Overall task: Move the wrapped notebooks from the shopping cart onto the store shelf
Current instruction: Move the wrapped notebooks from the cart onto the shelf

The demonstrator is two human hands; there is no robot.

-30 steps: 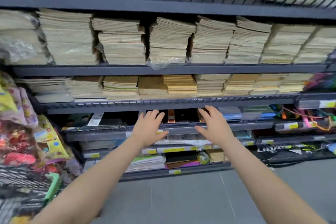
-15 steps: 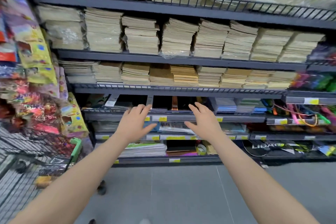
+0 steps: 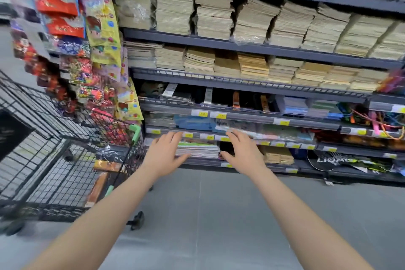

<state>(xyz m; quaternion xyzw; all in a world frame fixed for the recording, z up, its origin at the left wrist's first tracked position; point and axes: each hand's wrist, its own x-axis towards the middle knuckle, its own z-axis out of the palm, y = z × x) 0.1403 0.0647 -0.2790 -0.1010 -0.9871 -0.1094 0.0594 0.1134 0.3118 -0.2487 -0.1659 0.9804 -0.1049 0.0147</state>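
While both arms reach forward over the grey floor (image 3: 208,215), neither hand carries anything. At far left, a black wire shopping cart (image 3: 50,160) stands with green-padded corners; a wrapped notebook pack (image 3: 109,161) lies against its right-hand wall near the front corner, glare on the plastic, and an orange-edged item sits lower on the cart bottom, too blurred to identify. Hanging bags of colourful party goods (image 3: 72,35) fill the rack above the cart. Left hand (image 3: 163,156): fingers spread, palm down, empty, in front of the lower shelf edges. Right hand (image 3: 243,153): likewise spread, empty, thumb pointing inward toward the left hand. Contact with the shelving cannot be judged. Behind the hands, the dark metal store shelf (image 3: 252,49) runs to the right edge. Its upper tiers hold tight stacks of cream and tan notebooks (image 3: 252,19). Lower tiers carry yellow price tags (image 3: 202,113) along their front edges, with dark and blue stationery behind. Image is motion-blurred throughout.
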